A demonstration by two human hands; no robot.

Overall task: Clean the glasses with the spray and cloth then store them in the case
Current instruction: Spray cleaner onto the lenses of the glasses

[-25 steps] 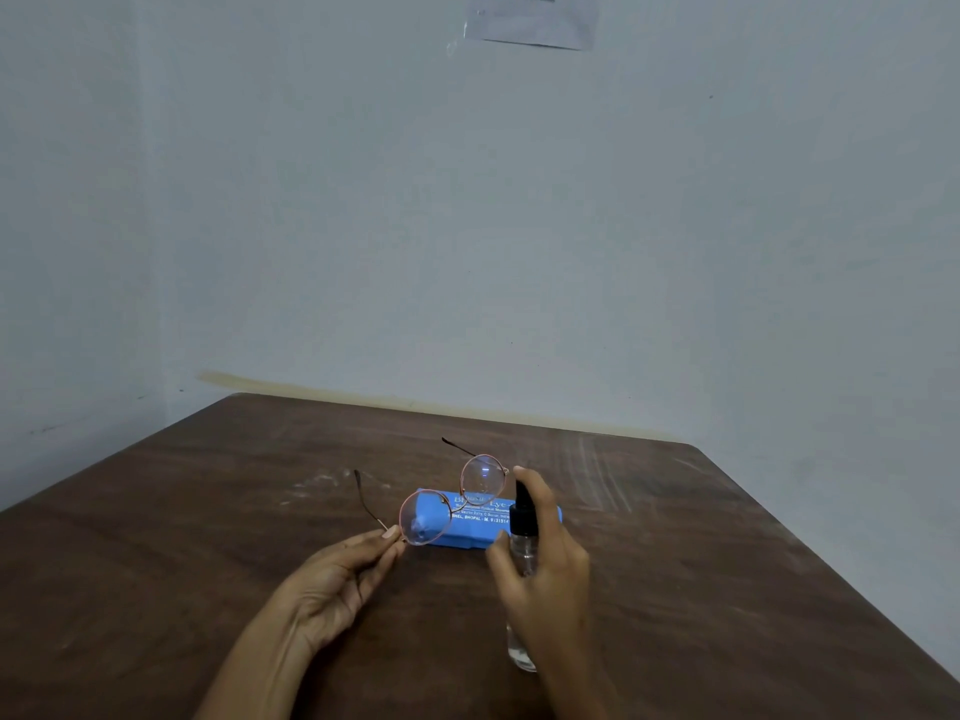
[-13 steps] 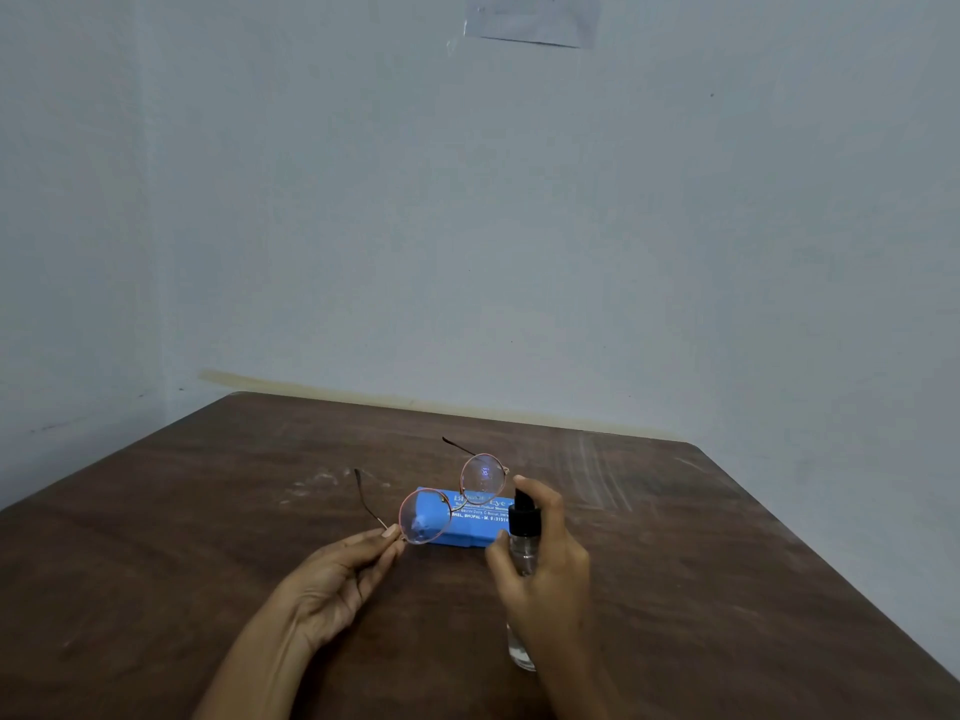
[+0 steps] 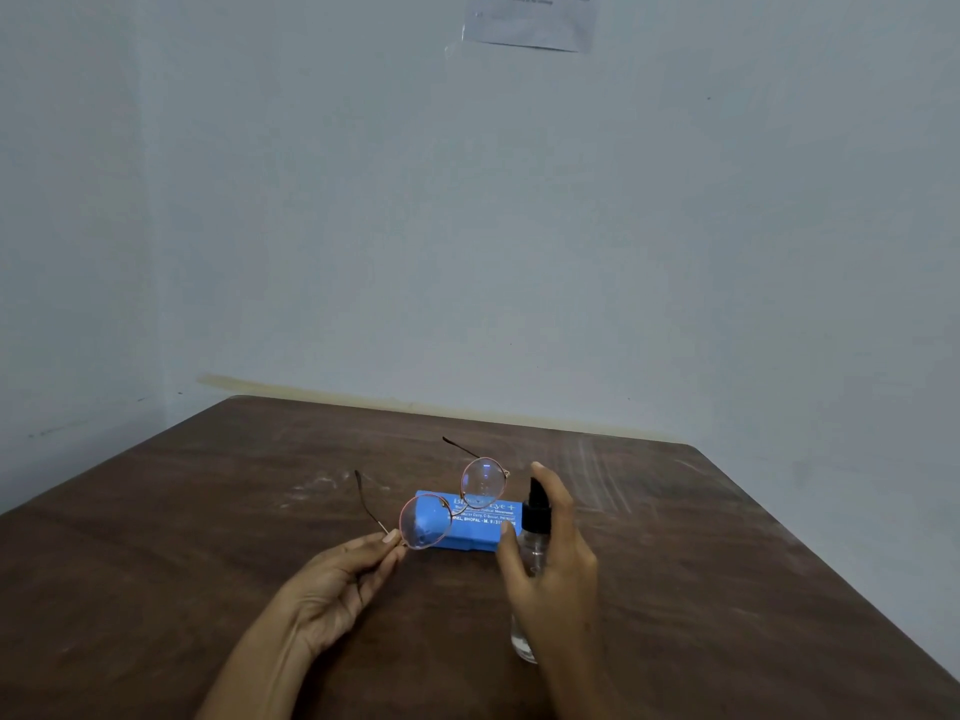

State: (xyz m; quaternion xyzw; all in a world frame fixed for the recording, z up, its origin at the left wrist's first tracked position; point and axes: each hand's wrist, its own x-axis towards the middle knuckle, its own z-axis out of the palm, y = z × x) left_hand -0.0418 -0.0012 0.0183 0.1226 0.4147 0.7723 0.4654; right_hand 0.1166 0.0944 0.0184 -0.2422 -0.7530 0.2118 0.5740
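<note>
Round, thin-rimmed glasses [image 3: 452,504] with their temples unfolded are held up above the table. My left hand [image 3: 340,582] pinches them at the outer edge of the nearer lens. My right hand [image 3: 553,558] grips a clear spray bottle [image 3: 532,543] with a black nozzle, forefinger resting on top, the nozzle facing the lenses from the right. Behind the glasses a blue case [image 3: 475,527] with white lettering lies shut on the table. No cloth is visible.
The brown wooden table [image 3: 208,563] stands in a corner of pale walls; its right edge runs diagonally close to my right arm. A sheet of paper [image 3: 530,18] is stuck high on the back wall.
My right forefinger has lifted slightly on the nozzle and the bottle shifted a little. The glasses and my left hand hold almost the same place.
</note>
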